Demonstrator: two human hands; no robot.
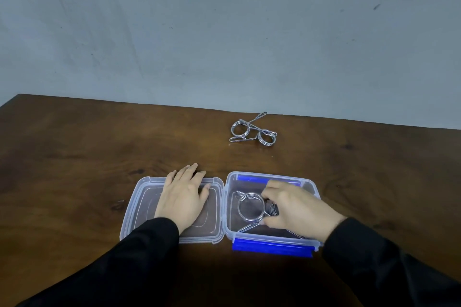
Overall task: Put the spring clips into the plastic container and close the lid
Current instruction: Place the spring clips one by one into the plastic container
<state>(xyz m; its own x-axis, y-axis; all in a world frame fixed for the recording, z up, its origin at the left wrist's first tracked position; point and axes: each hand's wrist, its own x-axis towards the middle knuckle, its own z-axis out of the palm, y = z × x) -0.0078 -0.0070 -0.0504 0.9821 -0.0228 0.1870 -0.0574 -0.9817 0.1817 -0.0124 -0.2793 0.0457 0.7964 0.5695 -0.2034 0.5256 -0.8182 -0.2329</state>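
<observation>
Fingers (pixel 270 188) of the right hand (pixel 296 209) are pinched on a spring clip (pixel 250 206) inside the plastic container (pixel 230 207); thumb sits at the clip's near side, fingertips curl over the far side. Clip's coil ring is in the container's middle, its wire handles run toward the near wall. More wire shows under the palm, cannot tell whether that is a second clip. Left hand (pixel 182 198) lies flat, fingers spread, palm down on the open lid (pixel 139 207), gripping nothing. Lid lies flat on the bench (pixel 74 157), just left of the container and joined to it along the shared edge. Blue latches: one at the container's near edge (pixel 272 248), one at the far edge (pixel 252 178). Two spring clips (pixel 252 132) lie touching each other on the bench, well beyond the container, near the bench's far edge. Both sleeves are black.
</observation>
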